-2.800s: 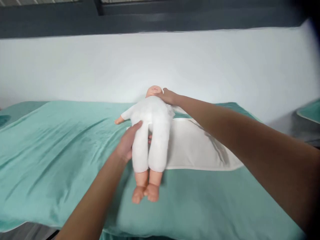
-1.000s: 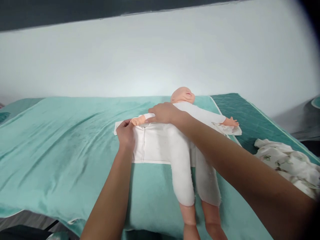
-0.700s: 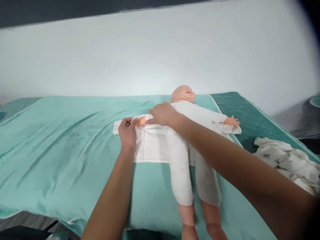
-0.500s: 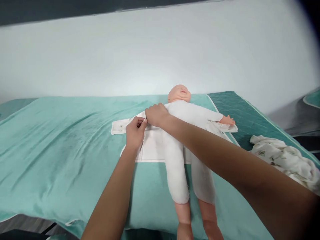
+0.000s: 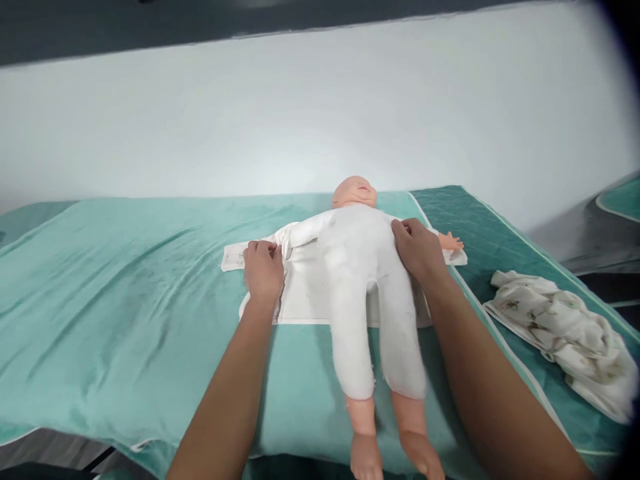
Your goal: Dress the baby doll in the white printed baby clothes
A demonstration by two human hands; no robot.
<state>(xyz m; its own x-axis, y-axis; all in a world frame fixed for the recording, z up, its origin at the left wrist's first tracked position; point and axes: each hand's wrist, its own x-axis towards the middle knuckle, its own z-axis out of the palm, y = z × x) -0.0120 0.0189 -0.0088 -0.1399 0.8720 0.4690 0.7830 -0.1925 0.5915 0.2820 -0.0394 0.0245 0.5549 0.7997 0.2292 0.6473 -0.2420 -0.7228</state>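
Observation:
A baby doll [image 5: 357, 247] with a white soft body lies on its back, its head at the far side. Beneath it a white baby shirt [image 5: 305, 293] is spread open. My left hand [image 5: 264, 268] has its fingers closed around the shirt's left-side sleeve [image 5: 233, 256], close to the end of the doll's arm; the doll's hand on that side is hidden. At the doll's other side, my right hand [image 5: 421, 248] is beside the chest and upper arm with curled fingers; what they hold is hidden. Past it, the doll's bare hand [image 5: 451, 241] lies over the other sleeve [image 5: 456, 257].
A crumpled white printed cloth garment [image 5: 565, 333] lies at the right on a darker green cover [image 5: 440, 207]. The light green sheet [image 5: 125, 313] under the doll has creases at the left. A white wall [image 5: 300, 113] stands behind.
My right hand has left the left-side sleeve and moved right, across the doll, to its other arm. My left hand stays at the sleeve. The view has shifted slightly.

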